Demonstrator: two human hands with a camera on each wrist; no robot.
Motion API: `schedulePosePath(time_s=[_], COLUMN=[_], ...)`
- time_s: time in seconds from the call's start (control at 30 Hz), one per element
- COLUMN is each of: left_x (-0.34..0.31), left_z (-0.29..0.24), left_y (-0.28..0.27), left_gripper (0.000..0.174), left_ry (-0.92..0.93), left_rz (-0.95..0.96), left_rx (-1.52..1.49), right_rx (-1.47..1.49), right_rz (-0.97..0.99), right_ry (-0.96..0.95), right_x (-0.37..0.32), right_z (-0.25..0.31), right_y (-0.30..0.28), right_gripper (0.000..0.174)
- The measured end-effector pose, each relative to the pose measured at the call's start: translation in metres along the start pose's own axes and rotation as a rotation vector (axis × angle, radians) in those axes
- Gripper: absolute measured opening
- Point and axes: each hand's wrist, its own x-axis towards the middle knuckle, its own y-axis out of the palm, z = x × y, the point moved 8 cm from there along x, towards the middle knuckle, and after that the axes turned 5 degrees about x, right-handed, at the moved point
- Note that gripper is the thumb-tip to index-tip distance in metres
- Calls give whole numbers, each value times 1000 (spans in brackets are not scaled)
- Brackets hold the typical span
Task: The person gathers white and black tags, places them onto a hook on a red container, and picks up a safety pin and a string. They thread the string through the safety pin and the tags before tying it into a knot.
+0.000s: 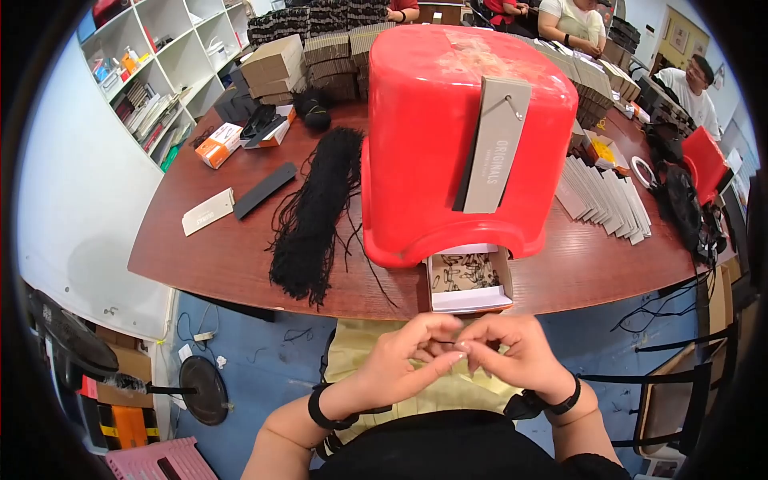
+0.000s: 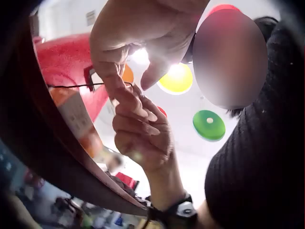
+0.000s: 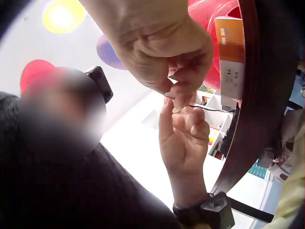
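Note:
In the head view the left hand (image 1: 404,360) and right hand (image 1: 512,352) meet fingertip to fingertip in front of the table edge. Between them a thin black cord (image 1: 446,342) is pinched; in the left wrist view the cord (image 2: 76,86) stretches away from the fingers toward the table. Whether a small pin is also held cannot be told. Just beyond the hands an open box (image 1: 470,299) holds small dark pins. Above it stands an upturned red tub (image 1: 400,160) with grey tags (image 1: 498,152) against its side. A bundle of black cords (image 1: 312,224) lies to the left.
On the table (image 1: 208,264) are two loose tags (image 1: 264,190), an orange and white box (image 1: 218,146) and a fanned row of grey tags (image 1: 604,200). Stacked tags stand at the back, where other people sit. A chair (image 1: 680,392) is at the right.

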Motion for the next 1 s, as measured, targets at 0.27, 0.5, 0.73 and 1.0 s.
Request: schedulePosePath(time_s=[0.27, 0.5, 0.73, 1.0], left_x=[17, 32, 39, 42], left_z=[2, 5, 6, -5], left_y=[-22, -35, -31, -26], left_gripper=[12, 16, 18, 16], left_ry=[15, 32, 112, 222], left_rz=[-142, -289, -348, -284], left_rx=[211, 282, 275, 520], right_rx=[-691, -1257, -1237, -689], right_rz=[-237, -238, -231, -371], right_ry=[-272, -186, -232, -241], right_x=[35, 63, 61, 41], right_z=[19, 0, -2, 17], right_y=[-42, -37, -39, -48], right_gripper=[10, 15, 11, 7])
